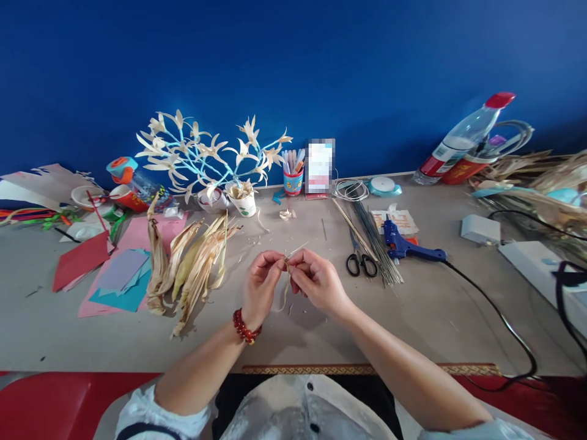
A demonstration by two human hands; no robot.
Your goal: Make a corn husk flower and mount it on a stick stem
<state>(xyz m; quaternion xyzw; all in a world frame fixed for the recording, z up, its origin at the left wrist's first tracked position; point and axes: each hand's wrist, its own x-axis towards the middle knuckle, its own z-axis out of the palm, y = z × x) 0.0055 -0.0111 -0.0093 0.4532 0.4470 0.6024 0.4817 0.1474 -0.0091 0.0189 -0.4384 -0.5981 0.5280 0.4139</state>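
My left hand (262,282) and my right hand (321,282) meet above the middle of the table, fingertips pinched together. Between them is a thin pale strip of dried corn husk (285,294), its tail hanging below the fingers. A slim light tip pokes out above my right fingers; what it belongs to is hidden. Left of my hands lie dried corn husks (195,269) in a loose bunch. To the right are black-handled scissors (361,264) and a bundle of thin wires (380,260). Small husk scraps are scattered around my hands.
Husk flowers on blue stems (202,153) stand in paper cups at the back. A blue glue gun (413,249) trails its cord on the right, near a power strip (532,269). Coloured paper (123,275) lies left; a bottle (463,143) leans at the back right.
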